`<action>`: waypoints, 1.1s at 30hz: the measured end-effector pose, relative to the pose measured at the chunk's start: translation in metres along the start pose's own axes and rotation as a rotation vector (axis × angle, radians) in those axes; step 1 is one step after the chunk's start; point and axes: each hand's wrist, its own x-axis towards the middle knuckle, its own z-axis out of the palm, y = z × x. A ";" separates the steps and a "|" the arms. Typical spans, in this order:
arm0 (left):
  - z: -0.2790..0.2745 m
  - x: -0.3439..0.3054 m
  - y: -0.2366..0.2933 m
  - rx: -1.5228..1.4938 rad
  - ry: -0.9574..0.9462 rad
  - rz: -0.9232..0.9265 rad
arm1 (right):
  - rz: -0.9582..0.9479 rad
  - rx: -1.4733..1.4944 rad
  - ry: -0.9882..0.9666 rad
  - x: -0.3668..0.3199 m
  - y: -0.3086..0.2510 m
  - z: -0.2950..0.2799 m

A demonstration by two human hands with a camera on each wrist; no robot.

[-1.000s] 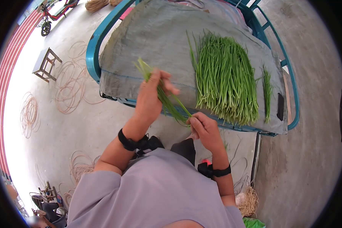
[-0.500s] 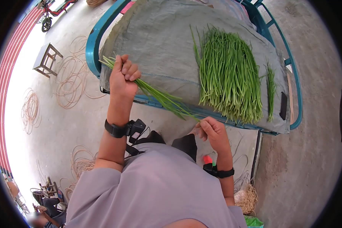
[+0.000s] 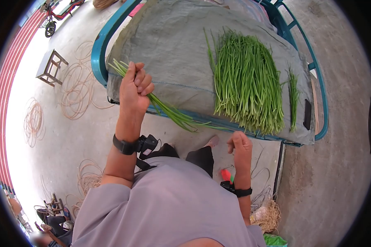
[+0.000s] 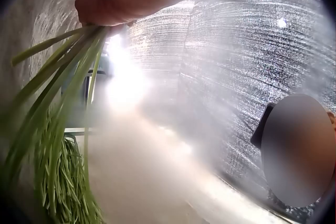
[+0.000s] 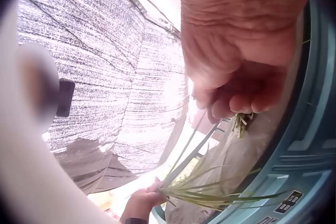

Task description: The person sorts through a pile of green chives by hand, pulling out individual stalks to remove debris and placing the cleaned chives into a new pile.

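My left hand (image 3: pixel 134 84) grips a small bunch of green chives (image 3: pixel 173 116) near the pale stem ends, which poke out past the thumb. From the fist the leaves droop toward the right. In the left wrist view the chives (image 4: pixel 58 92) fan downward from the fingers. My right hand (image 3: pixel 240 144) is curled near the leaf tips, its thumb against the fingers; a thin chive leaf (image 5: pixel 185 150) runs up to its fingertips in the right wrist view. A large pile of chives (image 3: pixel 249 82) lies on the grey cloth (image 3: pixel 169 45), a thin bundle (image 3: pixel 293 101) to its right.
The cloth covers a cart with a teal rail (image 3: pixel 98 57) on its sides. A dark flat phone-like thing (image 3: pixel 307 114) lies at the cloth's right edge. Around the floor are a wooden stool (image 3: pixel 51 68), coiled strips (image 3: pixel 76 90) and dry fibres (image 3: pixel 268 216). Someone sits at lower left.
My left hand has moved left with the chives, turning them so the leaves trail rightward. The right hand has drawn right and slightly down, away from the bunch.
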 end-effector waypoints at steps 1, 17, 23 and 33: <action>0.000 0.000 0.000 0.034 0.000 0.008 | -0.009 0.005 0.057 -0.001 0.003 -0.006; 0.040 0.007 -0.134 1.683 -0.517 0.304 | 0.025 0.090 0.008 -0.018 0.014 -0.018; 0.036 0.011 -0.143 1.919 -0.603 0.437 | 0.047 0.123 0.041 -0.022 0.020 -0.023; 0.026 0.006 -0.116 1.600 -0.433 0.634 | 0.054 0.081 0.022 -0.017 0.012 -0.016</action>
